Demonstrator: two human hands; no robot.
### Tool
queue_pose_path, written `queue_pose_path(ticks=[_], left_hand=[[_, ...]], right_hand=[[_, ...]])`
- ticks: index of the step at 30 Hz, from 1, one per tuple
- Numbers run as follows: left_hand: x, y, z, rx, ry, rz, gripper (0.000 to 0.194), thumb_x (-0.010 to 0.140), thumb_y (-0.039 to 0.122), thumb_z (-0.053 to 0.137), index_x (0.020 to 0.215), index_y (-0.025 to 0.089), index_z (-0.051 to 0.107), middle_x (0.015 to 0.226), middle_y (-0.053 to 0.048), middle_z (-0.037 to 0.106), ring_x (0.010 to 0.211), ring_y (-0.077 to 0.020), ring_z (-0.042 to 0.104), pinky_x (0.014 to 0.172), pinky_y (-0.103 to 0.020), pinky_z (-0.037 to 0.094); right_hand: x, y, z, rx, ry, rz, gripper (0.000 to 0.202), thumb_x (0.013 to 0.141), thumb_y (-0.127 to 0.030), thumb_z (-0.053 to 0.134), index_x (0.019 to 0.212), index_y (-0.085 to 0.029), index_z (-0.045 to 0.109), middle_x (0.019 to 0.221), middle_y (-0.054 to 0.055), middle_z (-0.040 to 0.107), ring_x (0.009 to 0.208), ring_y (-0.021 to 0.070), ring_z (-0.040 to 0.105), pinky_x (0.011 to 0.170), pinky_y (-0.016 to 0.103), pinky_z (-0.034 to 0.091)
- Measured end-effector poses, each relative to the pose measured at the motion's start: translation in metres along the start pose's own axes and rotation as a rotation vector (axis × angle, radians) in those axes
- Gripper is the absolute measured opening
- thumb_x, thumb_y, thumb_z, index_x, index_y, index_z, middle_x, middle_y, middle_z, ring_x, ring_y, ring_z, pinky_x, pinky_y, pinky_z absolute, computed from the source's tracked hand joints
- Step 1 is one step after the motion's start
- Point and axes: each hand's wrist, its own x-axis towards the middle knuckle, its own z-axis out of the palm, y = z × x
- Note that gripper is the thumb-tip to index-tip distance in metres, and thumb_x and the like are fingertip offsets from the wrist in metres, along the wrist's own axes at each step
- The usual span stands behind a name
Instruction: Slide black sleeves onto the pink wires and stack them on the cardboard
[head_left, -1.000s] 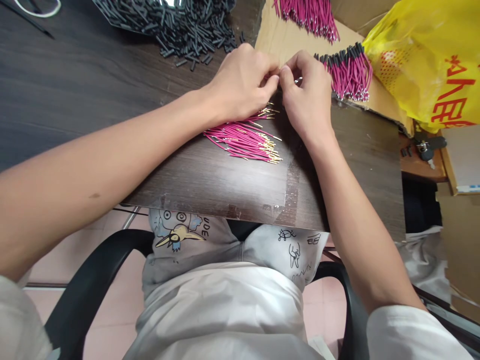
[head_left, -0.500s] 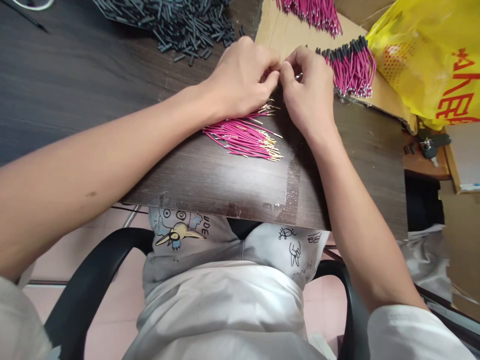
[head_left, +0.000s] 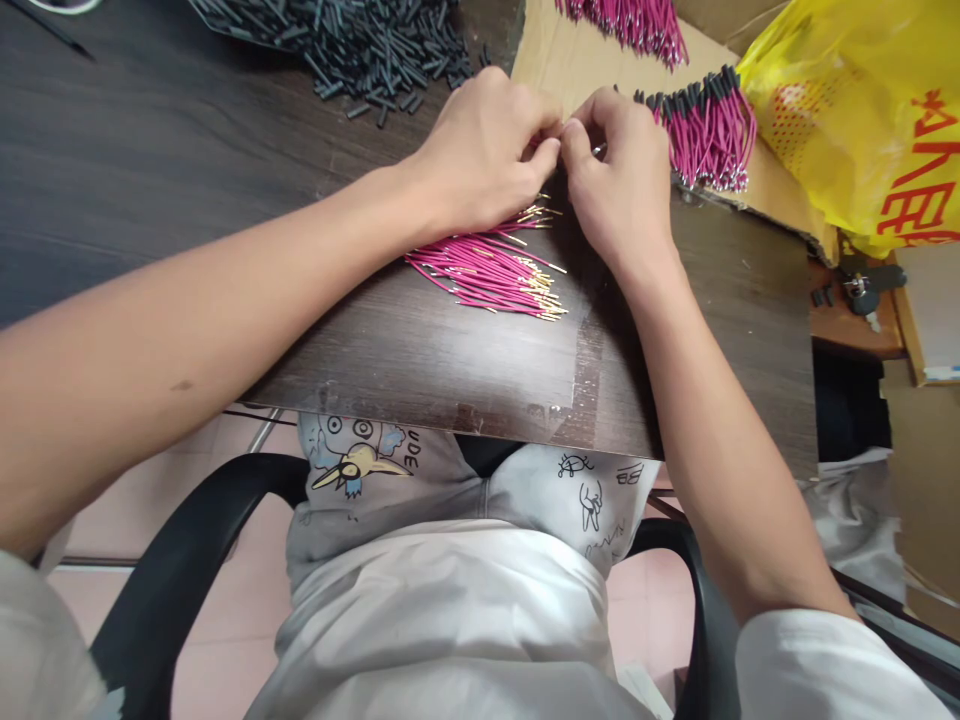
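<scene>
My left hand (head_left: 491,150) is closed in a pinch above a pile of pink wires with gold tips (head_left: 495,275). My right hand (head_left: 622,170) is pinched too, its fingertips meeting those of the left. A small shiny metal bit shows between the right fingers, but the rest of what the hands hold is hidden. Right of that hand, pink wires with black sleeves (head_left: 709,130) lie on cardboard (head_left: 570,60). Black tube pieces (head_left: 375,50) are heaped beyond the left hand.
More pink wires (head_left: 637,25) lie at the top. A yellow plastic bag (head_left: 862,120) covers the cardboard's right side. Keys (head_left: 859,290) rest on a brown surface at the right. The dark table's (head_left: 427,360) near edge is close to my lap.
Both hands remain pinched together in nearly the same place. The view has shifted very slightly; the piles look the same.
</scene>
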Motion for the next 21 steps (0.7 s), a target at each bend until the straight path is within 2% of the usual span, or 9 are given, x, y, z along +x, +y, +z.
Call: queue_pose_path(ticks=[11, 21], left_hand=[[0.0000, 0.0003, -0.0002, -0.011, -0.007, 0.004, 0.029, 0.090, 0.027, 0.044, 0.076, 0.021, 0.069, 0.068, -0.007, 0.063, 0.059, -0.0190, 0.042, 0.062, -0.036, 0.025], [-0.0004, 0.0024, -0.0012, 0.035, -0.025, -0.014, 0.029, 0.093, 0.027, 0.047, 0.087, 0.017, 0.074, 0.074, -0.009, 0.068, 0.064, -0.0202, 0.053, 0.063, -0.035, 0.026]], right_hand=[[0.0018, -0.0013, -0.0010, -0.042, -0.046, 0.031, 0.030, 0.091, -0.012, 0.050, 0.069, -0.030, 0.041, 0.082, 0.003, 0.067, 0.081, 0.0253, 0.060, 0.071, 0.037, 0.035], [0.0021, -0.0057, -0.0042, -0.046, -0.071, 0.048, 0.023, 0.094, -0.011, 0.051, 0.075, -0.023, 0.048, 0.085, 0.005, 0.068, 0.084, 0.0234, 0.059, 0.073, 0.033, 0.034]])
